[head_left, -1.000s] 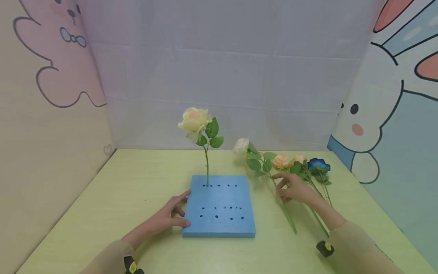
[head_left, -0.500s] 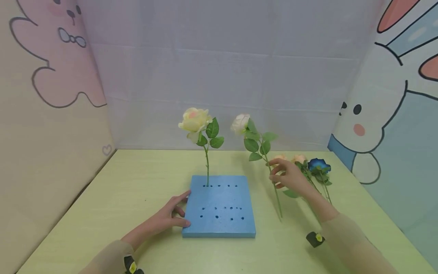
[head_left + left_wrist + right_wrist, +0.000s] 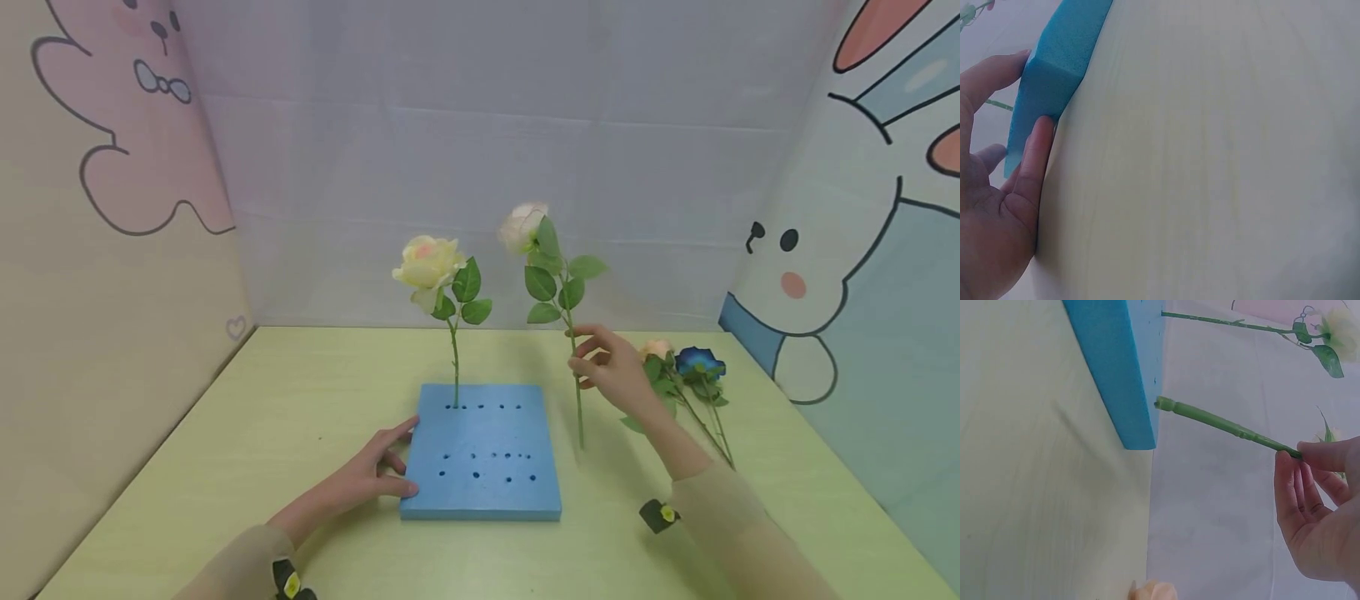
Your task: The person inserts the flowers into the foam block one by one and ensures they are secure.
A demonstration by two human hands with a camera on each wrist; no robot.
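My right hand (image 3: 618,375) pinches the green stem (image 3: 1229,427) of a white rose (image 3: 522,227) between thumb and fingertips. The rose stands nearly upright, raised above the table to the right of a blue foam block (image 3: 480,437). In the right wrist view the cut stem end points toward the block. Rows of small holes dot the block's top, and a pale yellow rose (image 3: 429,265) stands upright in a back-row hole. My left hand (image 3: 371,468) rests along the block's left side, fingers spread and touching its edge.
On the right of the table (image 3: 330,375) lie a blue rose (image 3: 699,362) and a peach rose (image 3: 656,350), partly behind the right arm. A pale curtain (image 3: 480,167) closes off the back, with cartoon-printed walls at both sides.
The right hand has lifted the white rose off the table, tilted it more upright and moved it left toward the block. My left hand and the yellow rose have stayed in place.
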